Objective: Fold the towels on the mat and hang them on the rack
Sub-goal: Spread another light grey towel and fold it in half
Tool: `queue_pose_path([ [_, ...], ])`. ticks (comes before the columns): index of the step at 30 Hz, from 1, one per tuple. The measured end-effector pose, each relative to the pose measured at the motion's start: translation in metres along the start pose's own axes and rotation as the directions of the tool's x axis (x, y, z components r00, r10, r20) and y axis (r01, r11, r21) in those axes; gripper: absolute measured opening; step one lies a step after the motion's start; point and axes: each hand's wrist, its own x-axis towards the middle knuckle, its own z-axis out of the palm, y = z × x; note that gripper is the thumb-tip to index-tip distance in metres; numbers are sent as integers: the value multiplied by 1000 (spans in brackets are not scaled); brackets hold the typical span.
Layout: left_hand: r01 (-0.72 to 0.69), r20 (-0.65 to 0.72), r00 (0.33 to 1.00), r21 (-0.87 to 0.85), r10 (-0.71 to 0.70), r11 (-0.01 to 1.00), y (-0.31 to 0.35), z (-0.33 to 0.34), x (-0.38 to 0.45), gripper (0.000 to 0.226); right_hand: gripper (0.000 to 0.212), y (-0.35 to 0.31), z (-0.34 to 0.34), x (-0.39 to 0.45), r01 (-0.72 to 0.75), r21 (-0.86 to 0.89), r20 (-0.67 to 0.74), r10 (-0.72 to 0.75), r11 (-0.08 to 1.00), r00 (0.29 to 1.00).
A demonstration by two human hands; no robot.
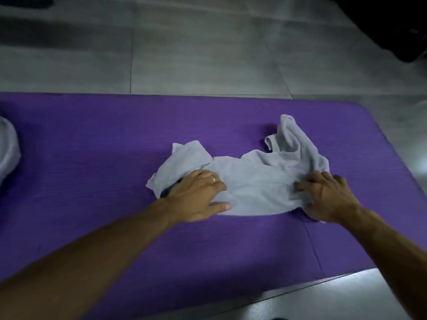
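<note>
Lighting dim and cool overall. Corners darken markedly, with vignetting at top right and top left. Bright glare on the glossy grey tiled floor (335, 294) at lower right. Soft shadows under the crumpled pale grey towel (254, 181). Slight softness throughout; wide-angle bowing along the purple foam mat (92, 135) edges.

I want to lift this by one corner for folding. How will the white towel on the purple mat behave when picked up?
The white towel is probably floppy: it lies crumpled with soft creases, so it should drape and hang. It looks thin, so likely light. The left hand and right hand lie on it; it may slide and bunch on the mat.
</note>
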Motion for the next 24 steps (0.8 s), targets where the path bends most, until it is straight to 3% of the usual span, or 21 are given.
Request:
queue_pose_path([
  [2, 37, -190, 981, 17, -33, 999, -8, -4, -9, 48, 50, -16, -5, -1, 14, 54, 17, -15, 998, 1000],
  [4, 259, -353, 896, -81, -270, 963, -30, -12, -18, 42, 56, -37, -18, 11, 79, 214, -182, -40, 974, 982],
  [5, 404, -336, 832, -178, -441, 897, -44, -17, -24, 44, 56, -51, -24, 23, 127, 275, -283, -46, 953, 958],
  [6, 537, -232, 768, -278, -598, 797, -59, -20, -29, 48, 51, -66, -34, 36, 157, 347, -313, -44, 925, 949],
  [8, 662, 71, 705, -421, -706, 620, -74, -25, -40, 55, 41, -104, -54, 62, 188, 502, -219, -86, 844, 972],
  [9, 655, 131, 712, -478, -689, 586, -76, -25, -44, 51, 43, -122, -62, 75, 206, 555, -180, -126, 806, 976],
  [12, 573, 106, 735, -626, -670, 529, -67, -24, -47, 26, 57, -162, -81, 109, 170, 727, -41, -206, 665, 978],
  [14, 513, 61, 731, -707, -680, 488, -64, -26, -52, 21, 48, -180, -86, 121, 120, 798, 70, -288, 590, 955],
  [16, 499, -27, 678, -718, -735, 486, -64, -31, -61, 17, 23, -197, -90, 123, 263, 753, -52, -344, 603, 937],
  [18, 522, -102, 565, -724, -819, 451, -65, -38, -77, 18, 21, -215, -97, 117, 422, 715, -356, -230, 557, 906],
  [19, 543, -103, 495, -738, -863, 400, -64, -43, -86, 21, 20, -224, -100, 113, 509, 686, -506, -162, 521, 847],
  [20, 595, -72, 427, -728, -901, 341, -65, -47, -96, 24, 21, -233, -102, 109, 592, 622, -591, -189, 512, 784],
  [21, 681, -29, 380, -667, -924, 301, -65, -48, -108, 27, 23, -241, -102, 107, 663, 535, -592, -328, 523, 736],
  [23, 831, 149, 342, -510, -928, 224, -68, -44, -134, 30, 27, -257, -89, 105, 718, 418, -334, -640, 557, 692],
  [24, 857, 251, 318, -488, -914, 164, -69, -41, -146, 29, 23, -261, -84, 106, 709, 406, -255, -674, 576, 693],
])
